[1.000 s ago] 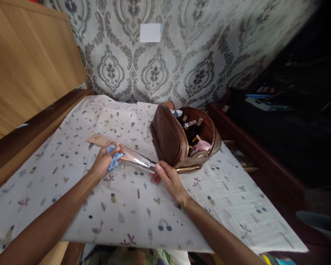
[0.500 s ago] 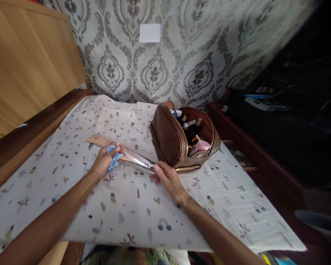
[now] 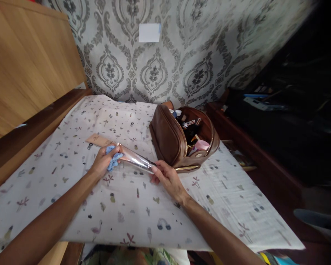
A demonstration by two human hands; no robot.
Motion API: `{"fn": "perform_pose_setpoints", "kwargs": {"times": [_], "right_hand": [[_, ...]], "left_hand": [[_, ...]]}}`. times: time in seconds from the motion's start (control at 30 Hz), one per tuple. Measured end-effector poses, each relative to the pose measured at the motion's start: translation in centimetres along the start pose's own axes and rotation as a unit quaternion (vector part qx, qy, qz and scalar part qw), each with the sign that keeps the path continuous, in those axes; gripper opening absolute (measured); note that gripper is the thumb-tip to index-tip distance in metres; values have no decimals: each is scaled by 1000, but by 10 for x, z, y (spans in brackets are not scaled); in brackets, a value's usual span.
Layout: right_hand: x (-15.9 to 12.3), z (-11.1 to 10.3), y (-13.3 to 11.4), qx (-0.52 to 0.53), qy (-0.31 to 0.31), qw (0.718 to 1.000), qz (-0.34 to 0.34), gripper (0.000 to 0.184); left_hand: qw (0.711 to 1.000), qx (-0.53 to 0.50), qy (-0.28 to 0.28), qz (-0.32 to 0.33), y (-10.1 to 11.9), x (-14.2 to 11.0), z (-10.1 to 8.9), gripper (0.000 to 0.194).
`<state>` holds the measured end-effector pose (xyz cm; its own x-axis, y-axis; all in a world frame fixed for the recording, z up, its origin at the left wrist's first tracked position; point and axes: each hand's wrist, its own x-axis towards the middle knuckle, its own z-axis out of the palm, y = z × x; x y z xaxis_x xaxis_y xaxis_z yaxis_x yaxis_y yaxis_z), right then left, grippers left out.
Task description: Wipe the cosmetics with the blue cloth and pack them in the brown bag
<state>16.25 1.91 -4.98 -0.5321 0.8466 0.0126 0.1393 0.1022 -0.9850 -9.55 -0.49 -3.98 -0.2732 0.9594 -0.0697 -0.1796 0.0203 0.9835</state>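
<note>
A shiny silver and rose-gold tube slants between my two hands, held just over the patterned tablecloth. My left hand is closed on a crumpled light-blue cloth, pressed against the tube's left end. My right hand pinches the other end near its dark tip, thumb on top. Just beyond my left hand is a flat beige cosmetic tube; whether the fingers touch it is hidden. To the right, a brown makeup bag stands unzipped with several cosmetics inside, among them a pink round item.
The white printed tablecloth covers the table up to the patterned wall. A wooden panel rises on the left. Past the table's right edge lie dark furniture and a blue-edged object.
My right thumb and fingers have shifted slightly on the tube's end, and a bit more of the dark tip shows. My left hand and the cloth stay nearly where they were.
</note>
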Motion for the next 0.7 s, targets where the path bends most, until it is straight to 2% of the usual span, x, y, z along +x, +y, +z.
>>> {"fn": "perform_pose_setpoints", "kwargs": {"times": [0.23, 0.3, 0.37, 0.43, 0.5, 0.57, 0.6, 0.63, 0.7], "right_hand": [[2, 1, 2, 42, 18, 999, -2, 59], [2, 3, 3, 45, 19, 999, 2, 55], [1, 4, 3, 45, 19, 999, 7, 48], [1, 4, 3, 48, 27, 998, 5, 48], [1, 5, 2, 46, 45, 998, -5, 48], [1, 6, 1, 40, 62, 997, -19, 47], [2, 6, 0, 35, 67, 997, -24, 46], [2, 7, 0, 29, 70, 997, -30, 44], [1, 7, -1, 12, 71, 996, -45, 38]], "left_hand": [[1000, -6, 8, 2, 4, -2, 4, 45], [1000, 4, 7, -3, 3, -2, 4, 46], [999, 41, 7, 2, 2, -2, 2, 45], [991, 121, 35, 48, 5, -4, -1, 42], [959, 225, 109, 133, 12, -7, -5, 36], [908, 305, 189, 217, 21, -12, -4, 30], [886, 328, 208, 252, 25, -16, -1, 29], [871, 345, 203, 285, 28, -21, 5, 29], [847, 378, 122, 354, 30, -32, 24, 32]]}}
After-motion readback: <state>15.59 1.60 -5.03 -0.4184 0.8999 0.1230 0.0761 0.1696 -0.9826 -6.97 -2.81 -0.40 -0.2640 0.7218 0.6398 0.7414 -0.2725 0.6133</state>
